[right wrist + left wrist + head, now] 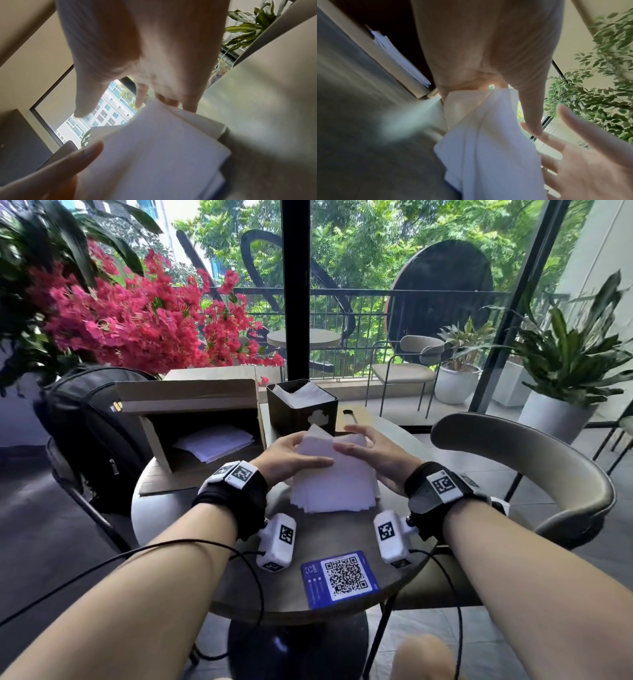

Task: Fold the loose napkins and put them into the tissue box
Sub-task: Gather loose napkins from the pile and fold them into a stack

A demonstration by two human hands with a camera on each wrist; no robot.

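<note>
On the round tabletop [178, 518], just in front of the black tissue box [301, 414], we are lifting the top napkin [320, 445] off the loose napkin stack [334, 489]. Our left hand [291, 455] is pinching the sheet's far left edge, thumb lying flat across it; our right hand [371, 455] is meeting it with fingers nearly straight, and we cannot tell whether they are gripping or only steadying. The risk we are seeing: the thin sheets may be clinging together, so a second one could ride up and spoil the fold, or the stack could skew toward the tabletop's edge. The tissue box is looking nearly full of white napkins, so a bulky fold may be jamming at its mouth. The cardboard box [205, 419] with more paper is sitting to the left, near our elbow's sweep.
</note>
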